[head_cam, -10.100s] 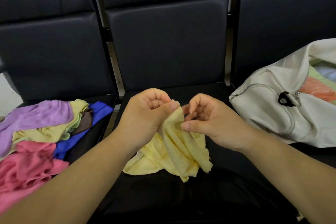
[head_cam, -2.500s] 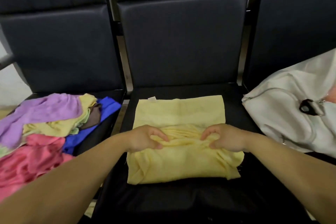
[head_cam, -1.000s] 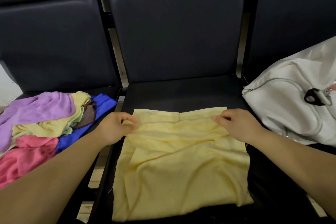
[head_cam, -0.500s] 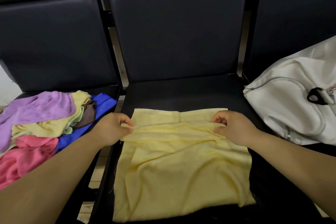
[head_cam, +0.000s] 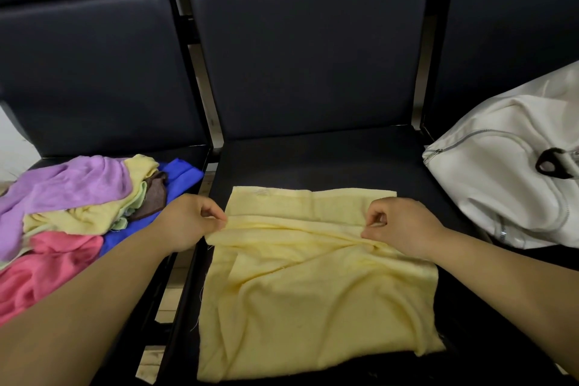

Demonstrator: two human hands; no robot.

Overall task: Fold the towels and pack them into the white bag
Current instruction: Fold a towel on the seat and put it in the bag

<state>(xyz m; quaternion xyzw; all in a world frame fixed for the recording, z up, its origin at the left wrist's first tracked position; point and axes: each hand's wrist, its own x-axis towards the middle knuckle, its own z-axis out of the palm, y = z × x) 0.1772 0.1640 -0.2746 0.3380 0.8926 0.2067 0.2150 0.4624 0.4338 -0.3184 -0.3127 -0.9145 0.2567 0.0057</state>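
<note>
A pale yellow towel (head_cam: 316, 291) lies spread on the middle black seat (head_cam: 313, 160), its near edge hanging over the seat front. My left hand (head_cam: 191, 223) pinches the towel's left side at a raised crease. My right hand (head_cam: 398, 226) pinches the same crease on the right side. A narrow strip of towel lies flat beyond the crease. The white bag (head_cam: 513, 185) sits on the right seat, with a grey zip and a black pull tab showing.
A heap of loose towels (head_cam: 72, 207) in purple, yellow, pink, blue and brown covers the left seat. Dark seat backs stand behind all three seats. Gaps with metal frame run between the seats.
The towel went from crumpled in both hands to spread on the seat. Over the last second both hands closed on a crease near the far edge and drew it slightly toward me.
</note>
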